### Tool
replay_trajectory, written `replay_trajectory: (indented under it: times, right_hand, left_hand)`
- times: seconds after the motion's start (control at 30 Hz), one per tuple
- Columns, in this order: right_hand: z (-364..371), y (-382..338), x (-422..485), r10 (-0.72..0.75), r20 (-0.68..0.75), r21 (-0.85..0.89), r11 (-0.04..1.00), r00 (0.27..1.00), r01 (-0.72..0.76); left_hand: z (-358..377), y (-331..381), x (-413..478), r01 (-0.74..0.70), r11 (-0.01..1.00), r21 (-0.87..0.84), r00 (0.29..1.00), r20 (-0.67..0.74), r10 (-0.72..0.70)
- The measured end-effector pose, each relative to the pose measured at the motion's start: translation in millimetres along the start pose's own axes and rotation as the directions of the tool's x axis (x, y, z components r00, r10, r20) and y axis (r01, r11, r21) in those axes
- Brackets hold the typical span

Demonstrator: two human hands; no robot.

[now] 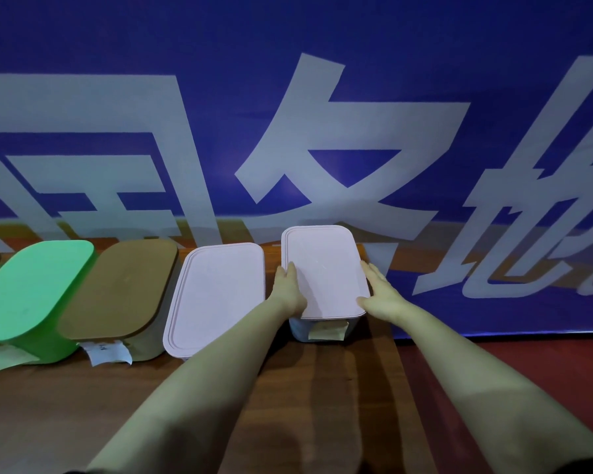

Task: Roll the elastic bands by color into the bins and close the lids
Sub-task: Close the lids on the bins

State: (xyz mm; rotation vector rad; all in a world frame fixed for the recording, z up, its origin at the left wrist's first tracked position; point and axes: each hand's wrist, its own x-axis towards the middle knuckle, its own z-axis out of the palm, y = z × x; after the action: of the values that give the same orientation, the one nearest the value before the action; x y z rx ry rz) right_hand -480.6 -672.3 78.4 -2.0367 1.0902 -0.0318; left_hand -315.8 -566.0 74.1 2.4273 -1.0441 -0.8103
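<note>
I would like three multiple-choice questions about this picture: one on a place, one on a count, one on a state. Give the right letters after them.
1. Where in the row is the lid that the left hand and right hand touch?
A. left end
B. middle
C. right end

2. How many pink lids show?
A. one
B. two
C. three

3. How is the touched lid?
A. set on its bin
B. leaning against it
C. lifted above it

Answers:
1 C, nothing in the row stands to its right.
2 B, it and its left neighbour are pink.
3 A, it covers the bin's top.
</note>
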Motion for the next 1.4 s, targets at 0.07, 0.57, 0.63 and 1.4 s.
replay_trajectory:
  times: [0.07, 0.57, 0.63, 1.4]
  right_hand:
    - [3.1, -4.5, 4.5, -0.020, 0.002, -0.087, 0.996, 1.000, 0.020]
    - [18.4, 10.7, 23.2, -0.135, 0.068, -0.471, 0.869, 0.989, 0.151]
    - [18.2, 11.6, 24.3, -0.132, 0.076, -0.449, 0.880, 0.988, 0.152]
    - [-17.1, -31.1, 124.1, -0.309, -0.067, -0.574, 0.789, 0.949, 0.217]
  left_hand:
    - [-2.6, 4.5, -1.0, -0.063, 0.992, 0.108, 0.998, -0.012, 0.065]
    - [-16.3, 1.6, 22.1, -0.071, 0.938, 0.339, 0.986, 0.166, 0.015]
    - [-17.9, 3.7, 23.4, -0.079, 0.927, 0.367, 0.987, 0.161, 0.020]
    - [-16.6, 16.9, 106.5, -0.182, 0.866, 0.466, 0.950, -0.145, 0.278]
